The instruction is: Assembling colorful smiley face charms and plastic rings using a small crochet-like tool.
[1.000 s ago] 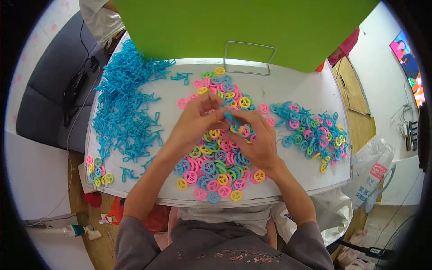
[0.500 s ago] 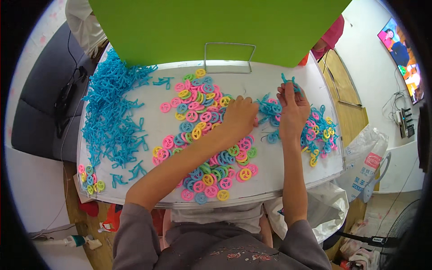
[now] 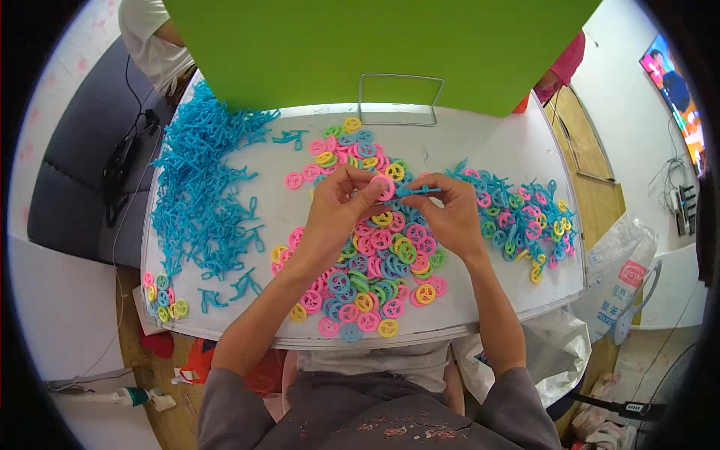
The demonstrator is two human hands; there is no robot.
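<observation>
Both hands meet over the middle of the table. My left hand [image 3: 335, 214] pinches a pink spoked toy wheel [image 3: 382, 187] between thumb and fingers. Close against it, my right hand [image 3: 456, 221] grips a blue forked plastic piece [image 3: 422, 190]; whether the two parts touch or are joined is hard to tell. Beneath the hands spreads a heap of pink, yellow, green and blue wheels [image 3: 362, 283]. Loose blue forked pieces [image 3: 196, 169] are piled on the left. To the right lies a heap of blue pieces mixed with wheels [image 3: 517, 217], several of them apparently joined.
A green board [image 3: 382, 49] stands along the table's far side, with a metal wire frame [image 3: 397, 124] before it. Several small wheels [image 3: 163, 298] sit at the near left corner. A white plastic bag [image 3: 551, 352] hangs by the right front edge. Another person's sleeve [image 3: 142, 26] shows far left.
My right hand has come left from the right heap with the blue piece. My left hand has drawn back left and now holds up a pink wheel. The view has shifted slightly.
</observation>
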